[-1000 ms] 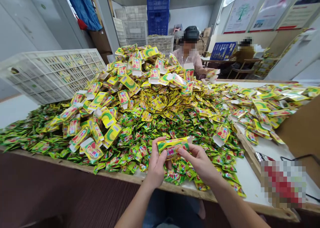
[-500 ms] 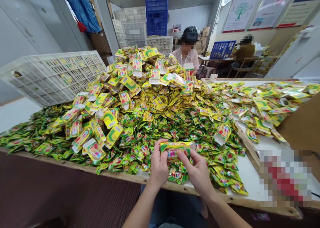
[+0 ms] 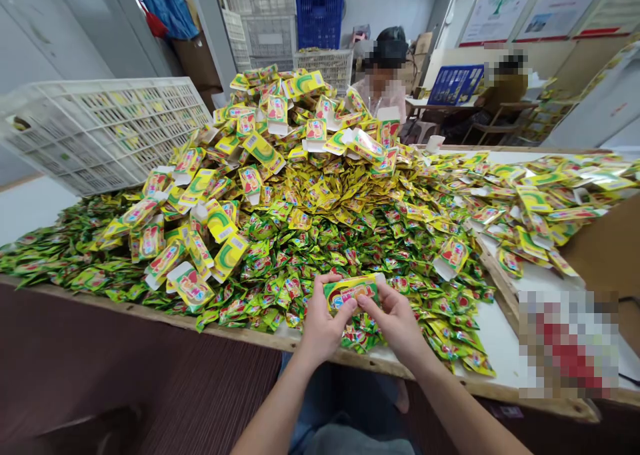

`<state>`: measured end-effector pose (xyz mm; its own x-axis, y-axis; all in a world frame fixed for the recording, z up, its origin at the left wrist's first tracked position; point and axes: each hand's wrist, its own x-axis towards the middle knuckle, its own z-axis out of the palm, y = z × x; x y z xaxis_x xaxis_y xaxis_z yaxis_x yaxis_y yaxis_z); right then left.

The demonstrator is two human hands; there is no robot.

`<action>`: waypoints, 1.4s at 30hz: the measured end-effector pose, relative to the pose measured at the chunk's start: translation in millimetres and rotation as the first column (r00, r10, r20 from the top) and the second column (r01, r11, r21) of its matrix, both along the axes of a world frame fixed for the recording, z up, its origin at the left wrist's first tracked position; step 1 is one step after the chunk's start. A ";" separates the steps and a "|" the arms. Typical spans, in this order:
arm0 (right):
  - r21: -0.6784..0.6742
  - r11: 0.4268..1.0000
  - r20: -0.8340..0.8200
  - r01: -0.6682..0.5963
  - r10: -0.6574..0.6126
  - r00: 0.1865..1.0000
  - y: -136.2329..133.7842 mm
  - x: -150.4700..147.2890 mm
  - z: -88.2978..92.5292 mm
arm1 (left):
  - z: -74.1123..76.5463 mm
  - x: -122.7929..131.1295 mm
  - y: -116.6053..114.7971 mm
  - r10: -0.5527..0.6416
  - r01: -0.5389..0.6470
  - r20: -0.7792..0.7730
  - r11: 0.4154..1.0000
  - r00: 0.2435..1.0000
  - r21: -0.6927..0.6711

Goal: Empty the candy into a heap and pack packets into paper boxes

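A small yellow and green box (image 3: pixel 353 291) is held level between my two hands, above the front edge of the pile. My left hand (image 3: pixel 323 318) grips its left end, thumb on the printed face. At the right end, my right hand (image 3: pixel 397 318) holds it with the thumb on the front and fingers by the end flap. Green sachets (image 3: pixel 295 288) lie beneath and around the hands. Behind them rises a heap of yellow sachets (image 3: pixel 330 195) and yellow boxes, several with white flaps open.
A white crate (image 3: pixel 120 132) leans at the left. Wooden strips edge the table (image 3: pixel 240 335). More yellow boxes (image 3: pixel 537 202) and a cardboard box (image 3: pixel 607 242) are at the right. One person (image 3: pixel 383 85) sits behind the heap, another (image 3: pixel 505 95) farther back.
The view has tipped downward slightly. My left thumb has slid toward the middle of the box, near my right thumb, and the white flap at the right end shows less.
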<state>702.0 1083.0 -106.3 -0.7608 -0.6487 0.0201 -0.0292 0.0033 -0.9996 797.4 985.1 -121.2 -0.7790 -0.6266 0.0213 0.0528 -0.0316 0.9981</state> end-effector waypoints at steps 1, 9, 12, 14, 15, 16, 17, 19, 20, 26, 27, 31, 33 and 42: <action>-0.019 0.997 -0.039 0.080 -0.081 0.996 2.8 -2.2 -2.6 | -1.9 -0.2 3.2 0.022 -0.021 -0.003 0.999 1.000 0.044; 0.279 0.912 0.154 -0.300 0.266 0.952 50.3 -56.9 4.2 | -19.4 10.5 18.0 -0.234 0.229 0.097 0.972 0.967 0.054; 0.321 0.909 -0.148 0.267 -0.230 0.962 65.1 -119.5 42.7 | -27.2 17.2 9.7 -0.175 0.182 0.145 0.982 0.974 -0.038; 0.164 0.727 -0.340 0.667 -0.593 0.730 70.7 -162.0 67.4 | -29.8 20.1 0.6 -0.073 0.081 0.152 0.996 0.986 -0.047; 0.102 0.610 -0.429 0.786 -0.686 0.588 71.0 -178.3 74.9 | -30.1 20.6 -4.2 -0.026 0.034 0.151 0.998 0.988 -0.050; 0.049 0.526 -0.511 0.849 -0.717 0.474 68.8 -189.7 77.9 | -29.8 20.5 -8.5 0.011 -0.003 0.151 0.999 0.988 -0.053; 0.029 0.508 -0.571 0.861 -0.699 0.431 63.6 -195.5 76.3 | -29.0 19.9 -12.1 0.041 -0.032 0.152 0.998 0.988 -0.060; 0.065 0.608 -0.654 0.791 -0.573 0.494 43.4 -192.4 61.1 | -26.6 17.7 -16.3 0.075 -0.063 0.160 0.995 0.984 -0.080; 0.119 0.703 -0.666 0.701 -0.467 0.581 28.7 -185.8 50.0 | -25.2 16.6 -17.0 0.077 -0.062 0.164 0.993 0.983 -0.096; 0.357 0.865 -0.697 0.353 -0.005 0.717 -73.9 -156.9 1.3 | -14.2 9.6 -22.1 0.006 0.034 0.129 0.952 0.992 -0.303; 0.384 0.859 -0.689 0.340 0.021 0.725 -84.7 -158.7 -0.8 | -10.5 5.0 -26.9 0.010 0.034 0.119 0.930 0.993 -0.365; 0.446 0.846 -0.628 0.292 0.063 0.776 -99.4 -172.3 -1.3 | 10.3 -38.5 -56.5 0.085 0.005 0.107 0.758 0.991 -0.652; 0.428 0.860 -0.598 0.279 0.038 0.801 -95.0 -177.1 -0.2 | 19.6 -74.0 -70.8 0.124 0.040 0.158 0.651 0.980 -0.758; 0.164 0.938 -0.260 0.307 -0.259 0.930 -48.6 -161.3 -3.1 | 23.0 -188.0 -93.4 0.276 0.132 0.402 0.660 0.873 -0.740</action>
<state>540.7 1034.4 -109.4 -0.9027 -0.4158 0.1108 -0.2276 0.2428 -0.9430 609.3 891.7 -98.2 -0.7729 -0.6136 0.1615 -0.4270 0.6913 0.5829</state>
